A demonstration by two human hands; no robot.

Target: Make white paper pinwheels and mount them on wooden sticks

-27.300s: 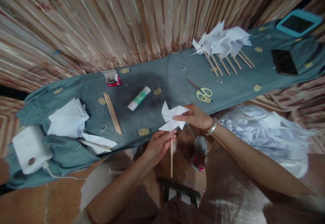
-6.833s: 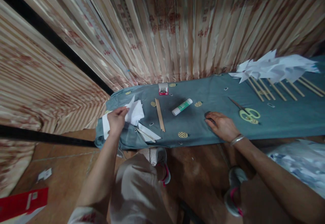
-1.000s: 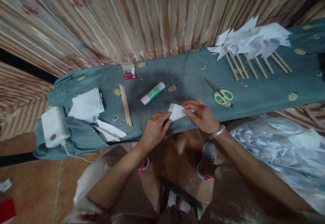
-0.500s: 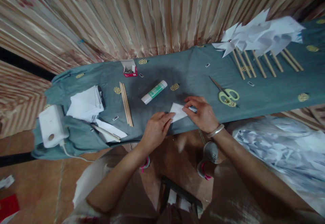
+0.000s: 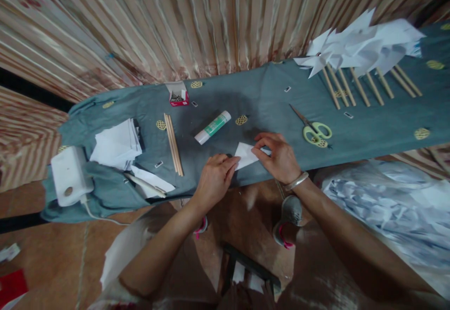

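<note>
A small folded white paper point(image 5: 246, 154) lies on the grey-blue cloth point(image 5: 260, 99) at the table's near edge. My left hand point(image 5: 215, 178) presses its left corner with closed fingers. My right hand point(image 5: 277, 156), a metal bangle on the wrist, pins the paper's right side with bent fingers. Just behind the paper lies a green-and-white glue stick point(image 5: 213, 127). Yellow-handled scissors point(image 5: 315, 131) rest to the right of my right hand.
Two wooden sticks point(image 5: 173, 143) and a stack of white paper squares point(image 5: 117, 144) lie to the left, beside a white device point(image 5: 70, 175). A red box of pins point(image 5: 178, 97) sits at the back. Finished paper pinwheels on sticks point(image 5: 358, 52) lie far right. Paper scraps point(image 5: 383, 207) cover the floor.
Over the last second both hands stayed on the folded paper, shifting only slightly. Earlier, my left hand fetched a sheet from the stack, and before that a finished pinwheel was in my hands.
</note>
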